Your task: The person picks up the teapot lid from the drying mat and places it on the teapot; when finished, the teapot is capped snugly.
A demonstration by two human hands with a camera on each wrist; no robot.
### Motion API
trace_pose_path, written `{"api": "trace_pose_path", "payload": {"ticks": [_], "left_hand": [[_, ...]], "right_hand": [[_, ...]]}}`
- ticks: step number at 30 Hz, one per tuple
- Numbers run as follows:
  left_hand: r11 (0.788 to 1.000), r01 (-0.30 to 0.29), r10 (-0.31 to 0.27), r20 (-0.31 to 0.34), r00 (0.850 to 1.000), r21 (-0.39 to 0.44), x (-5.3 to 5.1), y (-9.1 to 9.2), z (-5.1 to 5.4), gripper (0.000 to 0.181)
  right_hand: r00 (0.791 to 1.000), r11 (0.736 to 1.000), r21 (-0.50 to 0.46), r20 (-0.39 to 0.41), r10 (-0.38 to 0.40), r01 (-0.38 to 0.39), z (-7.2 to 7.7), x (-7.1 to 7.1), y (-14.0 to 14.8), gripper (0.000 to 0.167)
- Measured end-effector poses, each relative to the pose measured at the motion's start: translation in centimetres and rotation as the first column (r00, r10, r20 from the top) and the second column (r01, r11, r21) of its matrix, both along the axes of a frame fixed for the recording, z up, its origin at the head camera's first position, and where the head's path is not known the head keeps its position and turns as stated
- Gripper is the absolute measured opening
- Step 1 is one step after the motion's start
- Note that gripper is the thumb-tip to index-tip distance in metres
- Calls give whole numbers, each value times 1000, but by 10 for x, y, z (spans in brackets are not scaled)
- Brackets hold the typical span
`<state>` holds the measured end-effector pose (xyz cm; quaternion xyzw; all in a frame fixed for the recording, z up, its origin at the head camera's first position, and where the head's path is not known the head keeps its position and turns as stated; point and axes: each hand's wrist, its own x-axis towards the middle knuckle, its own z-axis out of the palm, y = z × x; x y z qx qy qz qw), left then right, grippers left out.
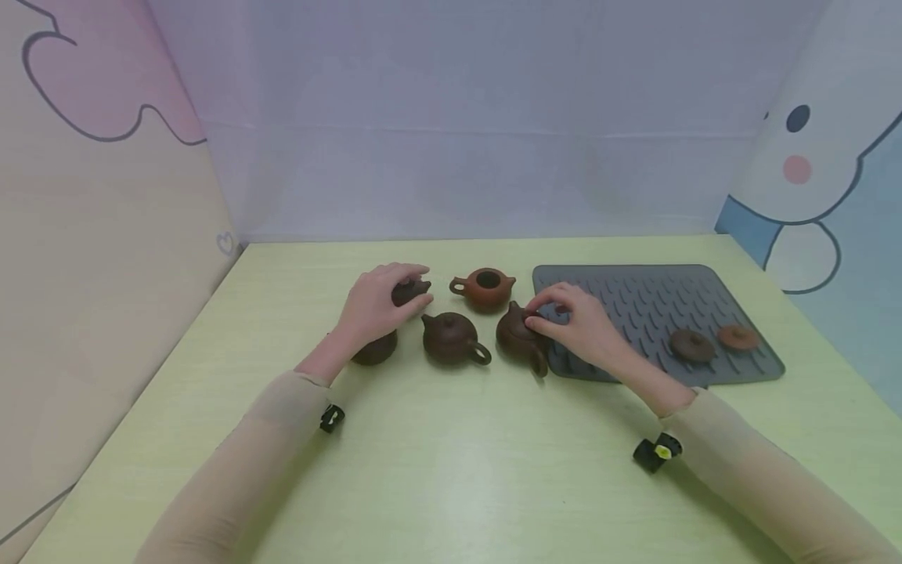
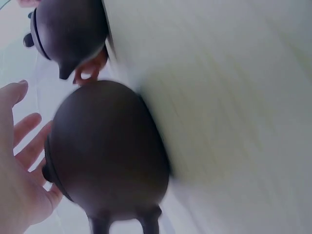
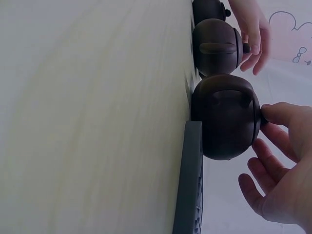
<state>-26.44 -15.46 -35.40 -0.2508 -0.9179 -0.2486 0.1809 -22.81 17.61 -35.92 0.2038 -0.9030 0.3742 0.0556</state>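
Note:
In the head view my right hand (image 1: 581,325) is at the lid of a dark brown clay teapot (image 1: 517,338). In the right wrist view its thumb and index finger pinch the lid knob (image 3: 264,115), and the other fingers are spread. My left hand (image 1: 377,305) reaches over a dark teapot (image 1: 376,350), with its spread thumb and fingers around another dark teapot (image 1: 409,293) behind; whether they touch it I cannot tell. Between the hands sits a lidded dark teapot (image 1: 449,338). Farther back stands a reddish-brown lidless teapot (image 1: 488,291).
A grey ridged mat (image 1: 620,294) lies on the right of the pale table (image 1: 451,454). On the mat are a dark brown lid (image 1: 690,345) and a reddish lid (image 1: 737,338). A pale cloth backdrop rises behind the table, with printed panels at both sides.

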Motion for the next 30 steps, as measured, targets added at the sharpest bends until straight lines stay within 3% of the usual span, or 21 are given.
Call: {"api": "trace_pose_path", "payload": {"ticks": [8, 14, 20, 30], "left_hand": [[999, -39, 39, -26, 999, -36, -12, -32, -1, 46], [995, -51, 56, 55, 997, -91, -20, -55, -3, 49], [993, -12, 26, 115, 993, -120, -27, -72, -6, 49], [986, 32, 3, 204, 979, -167, -35, -86, -8, 49]], "right_hand": [[1000, 1000, -4, 2, -3, 3, 1, 1, 0, 18], [1000, 1000, -9, 9, -2, 2, 0, 1, 0, 18], [1000, 1000, -12, 14, -4, 4, 0, 1, -1, 18], [1000, 1000, -8, 18, 1, -1, 0, 1, -1, 18]]}}
